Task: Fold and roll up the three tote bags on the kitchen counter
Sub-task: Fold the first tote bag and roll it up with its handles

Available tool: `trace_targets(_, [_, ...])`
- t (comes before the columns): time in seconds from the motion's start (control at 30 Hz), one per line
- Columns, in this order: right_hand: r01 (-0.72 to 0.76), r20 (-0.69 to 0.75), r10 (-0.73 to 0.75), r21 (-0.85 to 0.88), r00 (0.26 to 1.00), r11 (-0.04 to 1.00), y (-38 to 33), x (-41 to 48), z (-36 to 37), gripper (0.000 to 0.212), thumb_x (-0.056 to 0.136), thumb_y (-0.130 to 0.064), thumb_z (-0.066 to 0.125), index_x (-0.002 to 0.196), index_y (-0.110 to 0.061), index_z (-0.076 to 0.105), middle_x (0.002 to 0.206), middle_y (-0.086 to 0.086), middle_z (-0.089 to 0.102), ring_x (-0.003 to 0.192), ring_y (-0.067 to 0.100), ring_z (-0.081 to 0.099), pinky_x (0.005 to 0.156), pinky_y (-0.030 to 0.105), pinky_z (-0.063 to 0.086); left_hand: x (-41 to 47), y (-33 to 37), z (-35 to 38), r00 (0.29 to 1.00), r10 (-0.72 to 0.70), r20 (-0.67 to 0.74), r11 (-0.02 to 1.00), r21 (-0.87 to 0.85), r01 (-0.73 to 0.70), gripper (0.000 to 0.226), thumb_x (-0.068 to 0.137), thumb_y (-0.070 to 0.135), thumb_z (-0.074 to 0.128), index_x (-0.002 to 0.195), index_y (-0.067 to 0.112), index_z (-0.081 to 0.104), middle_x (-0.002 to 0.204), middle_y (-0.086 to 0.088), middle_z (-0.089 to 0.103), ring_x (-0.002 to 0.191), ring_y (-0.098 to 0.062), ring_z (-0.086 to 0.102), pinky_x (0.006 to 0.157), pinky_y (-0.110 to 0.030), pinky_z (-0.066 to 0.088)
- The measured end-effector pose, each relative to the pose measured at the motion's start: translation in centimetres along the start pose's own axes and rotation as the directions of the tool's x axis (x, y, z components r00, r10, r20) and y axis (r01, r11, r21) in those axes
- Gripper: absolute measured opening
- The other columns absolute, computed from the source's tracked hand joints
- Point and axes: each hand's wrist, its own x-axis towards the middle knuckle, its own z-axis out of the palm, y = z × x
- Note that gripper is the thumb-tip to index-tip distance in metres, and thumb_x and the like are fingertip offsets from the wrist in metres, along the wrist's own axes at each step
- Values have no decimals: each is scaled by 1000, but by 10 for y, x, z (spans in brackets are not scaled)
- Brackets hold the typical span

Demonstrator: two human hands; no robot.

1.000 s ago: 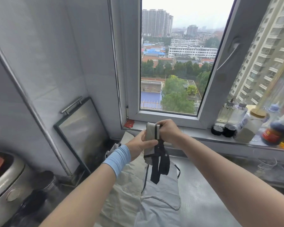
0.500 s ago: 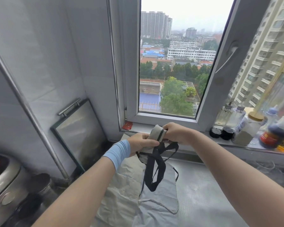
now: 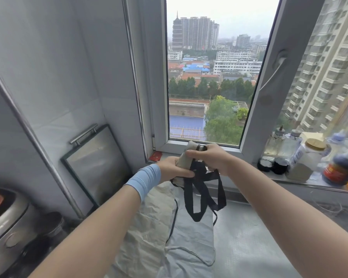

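Both hands were raised above the desk (image 3: 249, 247), just in front of the window sill (image 3: 313, 182). The left hand (image 3: 175, 169), with a light-blue band on its wrist, gripped the lower part of the rolled tote bag (image 3: 186, 160), thumb and fingers closed round the beige fabric. The right hand (image 3: 211, 159) grasped the upper end of the same roll from the right, fingers curled over its top. The roll was held clear of the desk. Its black straps (image 3: 201, 195) hung in loose loops below the hands.

Two further bags lay flat on the desk beneath the hands: a beige tote bag (image 3: 149, 217) to the left and a grey tote bag (image 3: 191, 237) touching it on the right.

A framed metal panel (image 3: 96, 163) with a handle leaned against the left wall. A rice cooker (image 3: 6, 223) stood at the near left. A jar with a wooden lid (image 3: 307, 157) and a dark sauce bottle (image 3: 339, 167) stood on the sill at the right.
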Motion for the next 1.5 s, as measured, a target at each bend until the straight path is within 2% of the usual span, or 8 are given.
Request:
trace_targets(0.23, [-48, 134, 82, -242, 988, 969, 14, -8, -27, 20, 78, -27, 81, 93, -15, 77, 55, -7, 60, 50, 11, 42, 49, 23, 30, -1, 9, -16, 995, -53, -89, 957, -288, 25, 26, 82, 2, 71, 108, 4, 65, 103, -18, 68, 93, -31, 67, 82, -38, 54])
trace_targets(0.4, [-151, 202, 122, 136, 972, 979, 35, -5, -42, 20, 86, -18, 75, 106, -12, 74, 72, -4, 61, 51, 9, 32, 46, 22, 20, -6, 4, -27, 984, -144, -101, 928, -360, 99, 24, 85, 2, 68, 108, 5, 61, 99, -17, 67, 91, -30, 66, 83, -38, 55])
trace_targets(0.6, [-37, -68, 68, 389, 995, 921, 38, -4, -42, 14, 87, -13, 74, 101, -12, 73, 101, 3, 72, 85, 14, 68, 42, 20, 26, -1, 1, -24, 930, -222, -294, 926, -362, 107, 48, 73, 8, 79, 117, 4, 62, 104, -19, 70, 95, -36, 68, 92, -46, 53])
trace_targets(0.8, [-207, 192, 129, 481, 973, 852, 52, -11, -38, 15, 97, -22, 58, 103, -12, 67, 84, -2, 62, 42, 9, 27, 38, 19, 18, -6, 9, -25, 943, -185, -275, 870, -492, 27, 24, 83, 2, 68, 106, 7, 63, 86, -13, 72, 73, -27, 70, 65, -33, 56])
trace_targets(0.9, [-256, 205, 181, 447, 962, 857, 56, -14, -29, 16, 99, -25, 56, 105, -13, 64, 88, -3, 66, 41, 8, 21, 39, 20, 16, -10, 12, -27, 967, -137, -213, 888, -458, 25, 22, 85, 2, 67, 106, 8, 63, 88, -13, 71, 79, -28, 68, 73, -36, 55])
trace_targets(1.13, [0, -249, 111, 410, 962, 912, 44, -17, -16, 21, 90, 7, 57, 93, -14, 52, 79, 9, 55, 48, 15, 40, 42, 21, 24, -17, 19, -36, 963, -94, -252, 931, -365, -5, 22, 83, 2, 69, 104, 8, 64, 86, -10, 70, 72, -23, 68, 66, -31, 53])
trace_targets(1.33, [-180, 118, 152, 285, 981, 941, 15, -41, -11, 31, 96, -37, 53, 80, -10, 55, 54, 3, 50, 41, 15, 31, 46, 26, 21, -19, 15, -47, 896, -87, -436, 971, -238, -21, 44, 76, 8, 78, 117, 6, 61, 105, -12, 70, 96, -30, 68, 93, -42, 53])
trace_targets(1.5, [-56, 245, -111, 585, 963, 809, -15, -52, -8, 30, 91, -10, 28, 94, -6, 57, 72, 9, 62, 56, 21, 53, 54, 29, 47, -27, 16, -39, 911, -54, -409, 994, 66, 89, 36, 76, 14, 80, 109, 16, 64, 94, -1, 67, 80, -16, 63, 64, -22, 49])
